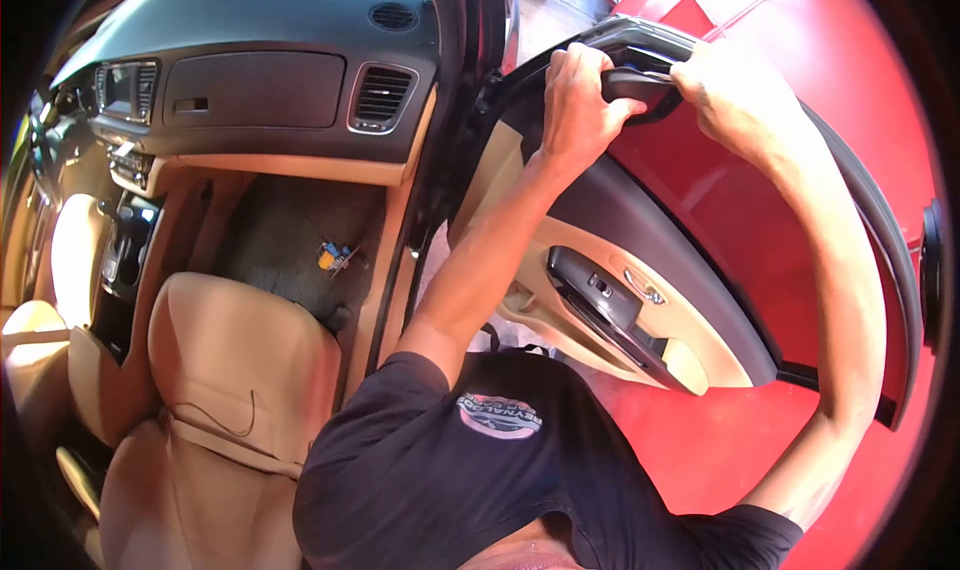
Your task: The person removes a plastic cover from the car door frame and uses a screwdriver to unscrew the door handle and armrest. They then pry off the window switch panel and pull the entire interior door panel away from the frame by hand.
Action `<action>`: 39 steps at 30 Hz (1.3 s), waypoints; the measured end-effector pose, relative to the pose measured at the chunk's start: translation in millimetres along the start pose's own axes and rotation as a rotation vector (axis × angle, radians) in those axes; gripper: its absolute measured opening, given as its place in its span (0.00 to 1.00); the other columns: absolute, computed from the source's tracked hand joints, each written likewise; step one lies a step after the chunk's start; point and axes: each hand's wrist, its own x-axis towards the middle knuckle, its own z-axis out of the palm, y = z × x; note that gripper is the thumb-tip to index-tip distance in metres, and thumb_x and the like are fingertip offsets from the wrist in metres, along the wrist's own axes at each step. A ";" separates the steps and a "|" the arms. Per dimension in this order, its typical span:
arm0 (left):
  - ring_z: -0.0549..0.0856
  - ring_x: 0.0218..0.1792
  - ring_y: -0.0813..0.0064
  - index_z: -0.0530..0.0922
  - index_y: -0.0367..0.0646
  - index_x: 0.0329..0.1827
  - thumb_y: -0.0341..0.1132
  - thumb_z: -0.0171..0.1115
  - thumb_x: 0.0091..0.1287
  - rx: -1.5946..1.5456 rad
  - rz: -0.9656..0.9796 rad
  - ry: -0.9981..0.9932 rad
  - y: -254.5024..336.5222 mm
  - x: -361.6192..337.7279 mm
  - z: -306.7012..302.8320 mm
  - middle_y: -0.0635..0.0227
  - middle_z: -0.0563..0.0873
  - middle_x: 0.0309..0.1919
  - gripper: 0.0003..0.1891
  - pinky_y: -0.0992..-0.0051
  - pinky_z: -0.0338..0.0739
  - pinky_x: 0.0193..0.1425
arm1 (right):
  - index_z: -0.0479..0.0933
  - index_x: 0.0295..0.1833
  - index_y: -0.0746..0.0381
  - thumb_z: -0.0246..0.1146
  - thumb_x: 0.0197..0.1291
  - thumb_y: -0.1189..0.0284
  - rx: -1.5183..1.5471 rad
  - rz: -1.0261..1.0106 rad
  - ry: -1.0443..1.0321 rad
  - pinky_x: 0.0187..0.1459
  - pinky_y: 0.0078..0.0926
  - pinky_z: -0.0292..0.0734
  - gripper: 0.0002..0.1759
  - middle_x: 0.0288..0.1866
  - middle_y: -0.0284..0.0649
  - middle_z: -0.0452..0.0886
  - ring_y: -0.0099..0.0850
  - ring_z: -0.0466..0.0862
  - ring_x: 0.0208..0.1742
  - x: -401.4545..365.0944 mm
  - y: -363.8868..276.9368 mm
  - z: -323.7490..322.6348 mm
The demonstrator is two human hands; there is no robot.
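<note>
A car door stands open, its beige and black inner panel [600, 205] towards me. My left hand [580, 105] is closed over the window frame's front corner, with its thumb pressing on a black plastic trim piece [640, 90]. From the other side, my right hand [705, 85] grips the same corner, fingers bent at the trim's edge. The trim seems to stand slightly off the glossy dark window frame [640, 35]. My fingertips are partly hidden behind the parts. Lower on the panel are the chrome inner door handle [643, 285] and the window switch [600, 283].
Left of me are the beige passenger seat [245, 340] with a thin dark cord [245, 430] on it, and the dashboard [255, 90]. A small blue and yellow item [337, 257] lies in the footwell. A red surface [860, 70] shows beyond the door.
</note>
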 end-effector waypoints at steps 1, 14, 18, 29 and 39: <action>0.80 0.48 0.50 0.77 0.38 0.47 0.32 0.89 0.39 -0.012 0.000 0.001 -0.6 -2.4 -0.8 0.56 0.81 0.43 0.33 0.56 0.75 0.56 | 0.84 0.36 0.64 0.64 0.58 0.79 0.005 -0.012 0.001 0.43 0.43 0.85 0.04 0.33 0.51 0.85 0.45 0.89 0.38 -0.5 2.6 4.1; 0.80 0.43 0.49 0.78 0.38 0.42 0.33 0.85 0.48 -0.173 -0.050 -0.147 2.2 -21.9 -8.3 0.56 0.81 0.41 0.24 0.56 0.76 0.48 | 0.83 0.36 0.63 0.65 0.56 0.79 0.026 -0.015 -0.005 0.45 0.43 0.84 0.03 0.32 0.49 0.84 0.46 0.88 0.38 -13.4 2.8 -13.8; 0.79 0.44 0.51 0.77 0.38 0.41 0.28 0.85 0.46 -0.132 0.166 -0.012 13.1 -20.4 6.9 0.56 0.79 0.40 0.24 0.57 0.76 0.49 | 0.82 0.39 0.62 0.64 0.58 0.78 0.030 -0.027 0.021 0.44 0.42 0.83 0.05 0.32 0.47 0.84 0.44 0.88 0.38 -28.0 -0.1 -2.4; 0.84 0.50 0.57 0.78 0.37 0.42 0.24 0.84 0.47 -0.216 0.093 -0.257 10.5 -41.4 -11.8 0.58 0.81 0.47 0.23 0.63 0.81 0.55 | 0.82 0.49 0.60 0.70 0.63 0.71 0.241 0.310 0.249 0.35 0.36 0.82 0.11 0.30 0.41 0.83 0.39 0.86 0.30 -85.8 -16.4 30.9; 0.86 0.55 0.48 0.80 0.36 0.39 0.18 0.72 0.46 -0.128 0.396 -0.317 1.7 -100.0 -47.9 0.52 0.81 0.50 0.17 0.45 0.80 0.70 | 0.86 0.59 0.65 0.67 0.73 0.71 1.736 1.198 0.295 0.28 0.16 0.62 0.14 0.26 0.22 0.74 0.12 0.68 0.25 -138.9 -120.3 103.3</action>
